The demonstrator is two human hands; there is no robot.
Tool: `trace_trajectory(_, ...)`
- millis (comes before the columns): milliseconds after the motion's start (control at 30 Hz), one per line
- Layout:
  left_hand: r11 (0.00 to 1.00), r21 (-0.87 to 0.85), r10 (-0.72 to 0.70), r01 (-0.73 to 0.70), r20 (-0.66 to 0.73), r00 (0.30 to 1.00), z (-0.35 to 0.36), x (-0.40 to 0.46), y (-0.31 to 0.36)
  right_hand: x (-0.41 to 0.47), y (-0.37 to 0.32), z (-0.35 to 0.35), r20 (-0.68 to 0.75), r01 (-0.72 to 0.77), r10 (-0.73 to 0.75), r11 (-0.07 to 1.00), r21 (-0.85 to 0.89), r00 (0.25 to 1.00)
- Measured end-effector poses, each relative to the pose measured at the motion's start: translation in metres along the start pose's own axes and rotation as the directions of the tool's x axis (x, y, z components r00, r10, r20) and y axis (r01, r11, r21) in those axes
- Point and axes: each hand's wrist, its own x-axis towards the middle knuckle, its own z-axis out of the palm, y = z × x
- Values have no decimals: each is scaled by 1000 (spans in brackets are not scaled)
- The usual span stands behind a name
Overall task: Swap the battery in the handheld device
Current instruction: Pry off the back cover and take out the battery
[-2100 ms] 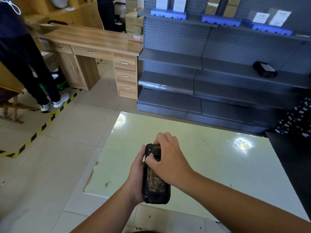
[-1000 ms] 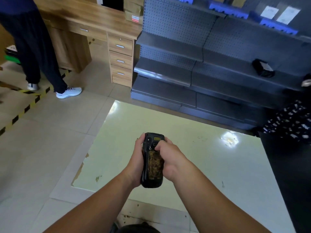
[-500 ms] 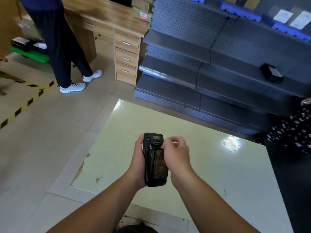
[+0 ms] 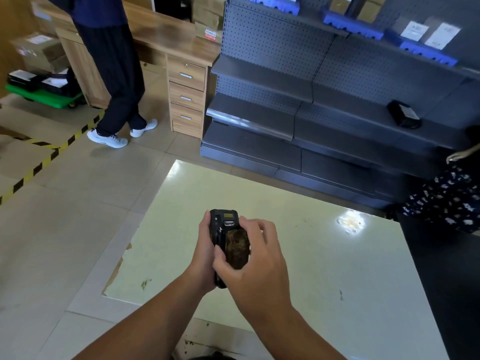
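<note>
Left hand [image 4: 205,252] is gripping the stiff black handheld device [image 4: 220,229]; right hand [image 4: 255,258] is pinching its worn brown back panel [image 4: 237,246], likely light, by the edges.

The black handheld device [image 4: 222,224] carries a mottled brown-gold panel [image 4: 237,248] beside the right hand [image 4: 255,266], above a pale green table [image 4: 324,268], with dark grey shelves [image 4: 285,105] and yellow-black striped floor tape [image 4: 39,167] beyond.
</note>
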Motion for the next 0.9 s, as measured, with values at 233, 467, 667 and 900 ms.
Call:
trace_trajectory(233,999,3,-51,51,12,999,-17,-1,-5,39,31,-20,2,-171,171,985,-11,985)
trace_trajectory(467,991,-88,-96,105,100,990,-24,18,4,41,156,65,273,-245,404,848,-470,873)
trace_trajectory(667,991,-87,-100,105,58,993,-46,33,3,22,212,124,361,-163,439,791,-590,822)
trace_trajectory(900,992,-58,-108,108,11,994,-57,32,4,9,221,125,396,-144,442,793,-592,805)
